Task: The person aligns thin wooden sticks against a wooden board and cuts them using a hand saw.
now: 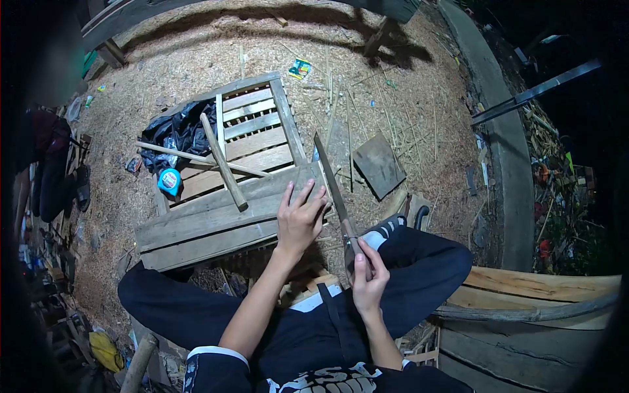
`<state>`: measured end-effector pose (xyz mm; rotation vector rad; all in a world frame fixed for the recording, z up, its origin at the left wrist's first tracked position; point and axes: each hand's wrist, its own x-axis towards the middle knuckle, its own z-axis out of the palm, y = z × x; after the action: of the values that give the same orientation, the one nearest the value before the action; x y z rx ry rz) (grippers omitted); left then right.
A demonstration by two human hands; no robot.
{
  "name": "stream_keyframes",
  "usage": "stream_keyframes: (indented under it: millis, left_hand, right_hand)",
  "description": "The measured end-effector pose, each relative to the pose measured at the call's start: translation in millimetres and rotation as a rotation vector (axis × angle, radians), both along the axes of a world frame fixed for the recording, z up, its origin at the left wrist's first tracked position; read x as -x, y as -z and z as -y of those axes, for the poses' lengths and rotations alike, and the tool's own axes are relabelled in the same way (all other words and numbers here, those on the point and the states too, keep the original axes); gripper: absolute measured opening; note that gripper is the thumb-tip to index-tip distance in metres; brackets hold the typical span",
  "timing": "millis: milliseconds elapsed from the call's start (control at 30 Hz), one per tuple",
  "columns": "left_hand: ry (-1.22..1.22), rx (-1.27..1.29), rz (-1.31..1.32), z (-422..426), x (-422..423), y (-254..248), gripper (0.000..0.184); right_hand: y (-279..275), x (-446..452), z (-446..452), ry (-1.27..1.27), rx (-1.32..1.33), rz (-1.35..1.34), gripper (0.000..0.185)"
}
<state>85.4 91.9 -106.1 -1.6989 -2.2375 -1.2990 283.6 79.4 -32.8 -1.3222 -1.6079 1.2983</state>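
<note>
Your right hand (368, 272) is closed around the handle of the blade (333, 183), which points away from you, just beside the right end of the slatted bench (203, 228). Your left hand (301, 219) is over the near planks close to that end, fingers partly spread, though you can't tell here whether its palm grips anything. Further left on the bench, two sticks (230, 183) cross near the tape measure (169, 181) and black bag (190, 128).

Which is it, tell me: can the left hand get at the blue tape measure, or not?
Likely yes: the left hand rests on the planks, apparently gripping nothing; only a low, thick stick lies before the tape measure.
</note>
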Motion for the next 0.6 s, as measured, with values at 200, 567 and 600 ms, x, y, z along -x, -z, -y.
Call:
stream_keyframes:
  millis: [200,567,600]
  left_hand:
    - [-0.003,0.008,0.006,1,-1,-2,0.014]
    - [-0.038,-0.014,0.008,-2,0,-5,0.011]
    - [-0.039,-0.009,0.018,-1,-3,-5,0.01]
  right_hand:
    - [-2,-10,1,-0.074,-0.135,0.06,0.034]
    - [12,-28,18,-0.025,-0.001,0.026,0.034]
    - [10,-22,13,-0.024,0.001,0.029,0.034]
